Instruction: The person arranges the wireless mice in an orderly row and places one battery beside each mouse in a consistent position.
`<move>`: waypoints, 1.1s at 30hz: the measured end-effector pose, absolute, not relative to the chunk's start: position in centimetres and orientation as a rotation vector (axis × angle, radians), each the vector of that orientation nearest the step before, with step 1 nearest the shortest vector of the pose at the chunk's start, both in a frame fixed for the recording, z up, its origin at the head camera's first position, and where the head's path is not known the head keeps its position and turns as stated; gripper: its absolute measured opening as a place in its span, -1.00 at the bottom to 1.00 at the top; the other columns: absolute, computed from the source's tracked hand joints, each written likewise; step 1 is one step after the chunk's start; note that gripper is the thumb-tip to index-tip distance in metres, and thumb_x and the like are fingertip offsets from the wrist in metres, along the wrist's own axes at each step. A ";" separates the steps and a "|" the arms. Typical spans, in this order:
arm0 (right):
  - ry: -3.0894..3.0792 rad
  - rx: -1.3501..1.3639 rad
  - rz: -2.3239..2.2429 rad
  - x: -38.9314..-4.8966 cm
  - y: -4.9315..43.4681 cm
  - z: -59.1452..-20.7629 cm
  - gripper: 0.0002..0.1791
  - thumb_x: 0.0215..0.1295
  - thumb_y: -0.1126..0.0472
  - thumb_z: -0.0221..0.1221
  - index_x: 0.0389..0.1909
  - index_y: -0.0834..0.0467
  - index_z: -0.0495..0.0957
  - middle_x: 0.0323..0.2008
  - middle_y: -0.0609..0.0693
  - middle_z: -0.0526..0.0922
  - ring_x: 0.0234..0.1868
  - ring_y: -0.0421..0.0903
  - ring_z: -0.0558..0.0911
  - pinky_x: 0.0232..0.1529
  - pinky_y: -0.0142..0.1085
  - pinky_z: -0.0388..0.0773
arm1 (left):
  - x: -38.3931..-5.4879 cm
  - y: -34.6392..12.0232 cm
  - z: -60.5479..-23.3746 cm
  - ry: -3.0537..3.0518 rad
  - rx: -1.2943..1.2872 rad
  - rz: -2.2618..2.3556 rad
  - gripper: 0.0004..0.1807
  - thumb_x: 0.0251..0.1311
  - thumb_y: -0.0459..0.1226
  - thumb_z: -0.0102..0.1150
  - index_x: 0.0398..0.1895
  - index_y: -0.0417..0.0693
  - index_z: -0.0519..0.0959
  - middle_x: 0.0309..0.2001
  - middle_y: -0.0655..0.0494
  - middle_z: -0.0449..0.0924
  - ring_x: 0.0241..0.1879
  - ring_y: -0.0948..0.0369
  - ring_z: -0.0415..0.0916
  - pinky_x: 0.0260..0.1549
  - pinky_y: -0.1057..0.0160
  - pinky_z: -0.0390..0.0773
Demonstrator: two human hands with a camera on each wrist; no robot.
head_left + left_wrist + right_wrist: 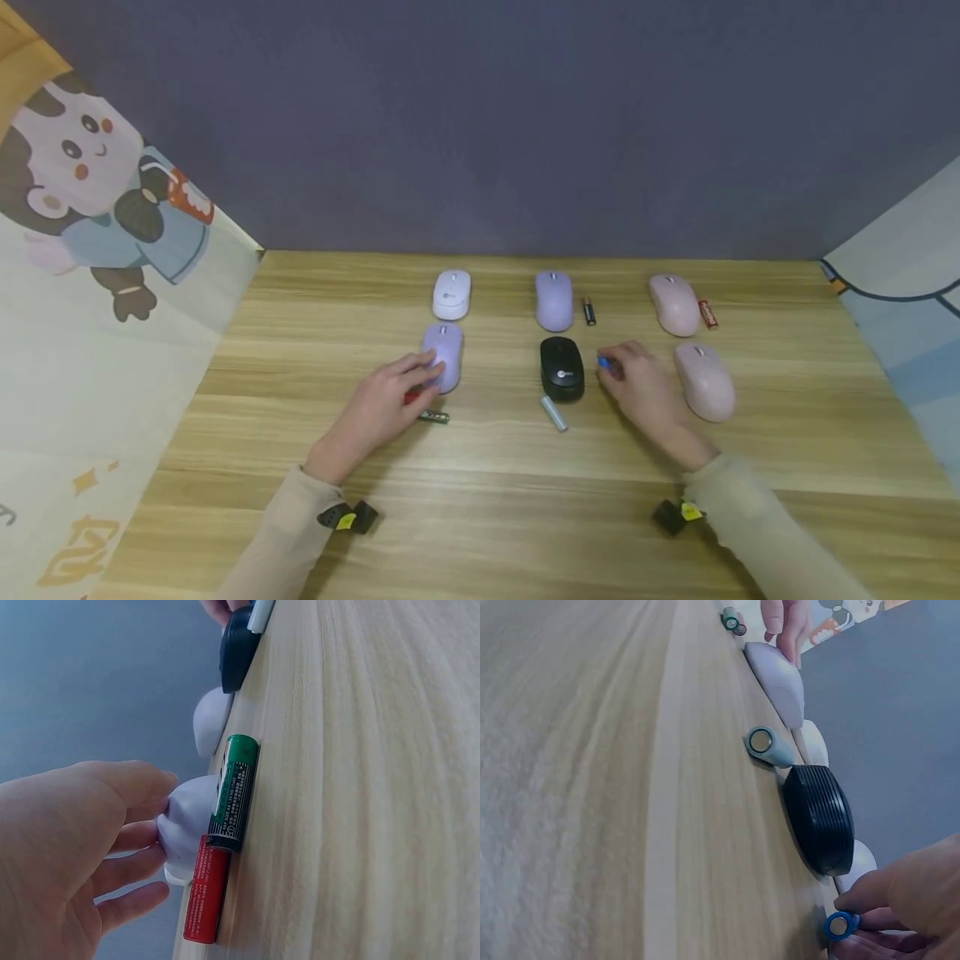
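My left hand [381,400] has its relaxed fingers over the front purple mouse [450,354], fingertips right at its side. Just below that hand lie a red battery [206,892] and a green battery [236,787], end to end on the table. Thumb and fingers of my right hand [643,390] pinch a blue battery [840,925] just right of the black mouse [562,367]. The hand partly hides this battery in the head view. A pale silvery battery [554,413] lies below the black mouse.
Behind are a white mouse [452,294], another purple mouse [554,301] with a black battery [588,312] beside it, and a pink mouse [675,305] next to a red battery [708,314]. Another pink mouse [705,382] sits right of my right hand. A dark panel [525,133] stands along the table's back edge.
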State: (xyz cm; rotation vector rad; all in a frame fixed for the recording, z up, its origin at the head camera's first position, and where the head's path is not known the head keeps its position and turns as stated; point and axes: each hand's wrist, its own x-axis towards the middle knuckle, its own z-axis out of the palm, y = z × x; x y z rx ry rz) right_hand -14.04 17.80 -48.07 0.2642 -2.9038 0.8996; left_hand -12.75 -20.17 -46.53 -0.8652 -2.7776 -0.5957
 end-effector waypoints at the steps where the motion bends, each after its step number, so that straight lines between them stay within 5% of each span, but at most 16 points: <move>1: -2.906 0.266 0.901 -14.1 17.7 -48.1 -0.70 0.39 0.36 0.23 0.06 0.43 0.62 -0.05 0.35 0.63 -0.13 0.20 0.68 -0.08 0.09 0.71 | -12.8 -20.2 -46.5 -2.778 -0.864 -0.595 -0.62 0.33 -0.18 0.37 0.16 -0.12 0.69 0.27 -0.17 0.60 0.11 -0.12 0.66 0.10 -0.04 0.68; 33: -3.003 0.150 0.863 -14.6 16.6 -48.2 -0.62 0.41 0.32 0.23 0.14 0.46 0.57 0.07 0.43 0.55 0.05 0.37 0.64 0.09 0.20 0.65 | -12.9 -20.3 -46.7 -2.807 -0.850 -0.627 -0.60 0.35 -0.18 0.35 0.19 -0.11 0.67 0.30 -0.16 0.57 0.15 -0.13 0.64 0.16 -0.07 0.64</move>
